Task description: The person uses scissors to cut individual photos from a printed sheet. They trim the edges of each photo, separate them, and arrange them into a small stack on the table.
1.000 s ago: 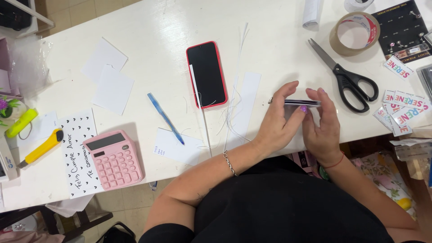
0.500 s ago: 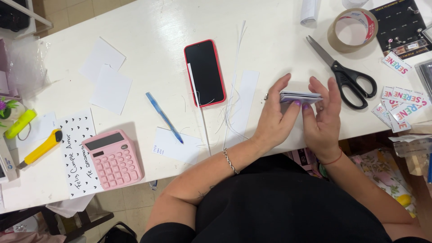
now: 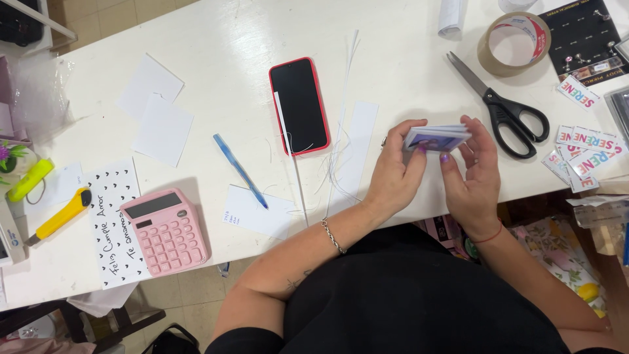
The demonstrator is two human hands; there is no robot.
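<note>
1. Stack of small printed cards [image 3: 437, 138] sits between both hands just above the near table edge, right of centre. A second ago it showed as a thin dark edge-on sliver; now it is tipped flatter, so a bluish printed face and the layered white edges show. Judgement: the bundle is being squared up or turned over rather than set down.
2. Far left: yellow utility knife [image 3: 60, 215], hard plastic, lies beside a white sheet with small black hearts [image 3: 116, 223].
3. Pink calculator [image 3: 166, 231], glossy, rounded keys, rests partly on that sheet.
4. Two blank white paper squares [image 3: 157, 108], matte, lie overlapping further back.
5. Blue pen [image 3: 240, 170], slim, lies on a diagonal above a small white slip.
6. Phone with red case [image 3: 299, 105], dark glass screen up; thin white paper slivers lie across it and trail beside it.
7. Left hand [image 3: 393, 170] clasps the stack's left side, thumb under, fingers curled over the top.
8. Right hand [image 3: 473, 172] pinches the stack's right end, fingertips on its edge.
9. Black-handled scissors [image 3: 504, 108] lie shut, just beyond the right hand.
10. Brown tape roll [image 3: 514, 40], shiny, sits behind them; printed stickers [image 3: 586, 151] are fanned at the far right.
</note>
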